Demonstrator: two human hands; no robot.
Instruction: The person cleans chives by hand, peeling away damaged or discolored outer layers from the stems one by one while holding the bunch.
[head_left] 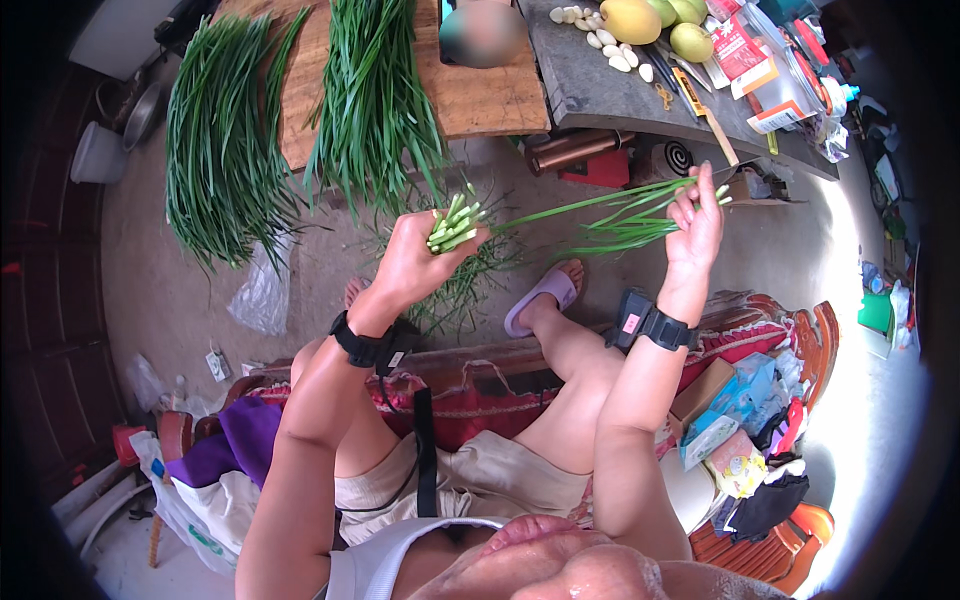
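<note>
My left hand (408, 255) is closed around a bunch of garlic chives (456, 226), with the pale stalk ends sticking out past the fingers. Off to the right, my right hand (692, 232) is raised, its fingers pinching a few long green chives (630, 218) near their pale ends. Their thin leaves trail leftward, toward my left hand. Beyond my left hand, a thick pile of chives (372, 110) lies on a wooden board (490, 100) and hangs over its edge. A second pile (215, 150) droops off the board's left side.
Loose green scraps (460, 290) litter the floor between my feet. On the grey tabletop (575, 85) are garlic cloves (605, 38), round fruit (690, 42), a yellow-handled tool (718, 130) and plastic containers. A clear plastic bag (262, 295) lies left on the floor. Clothes and bags crowd the bench beside me.
</note>
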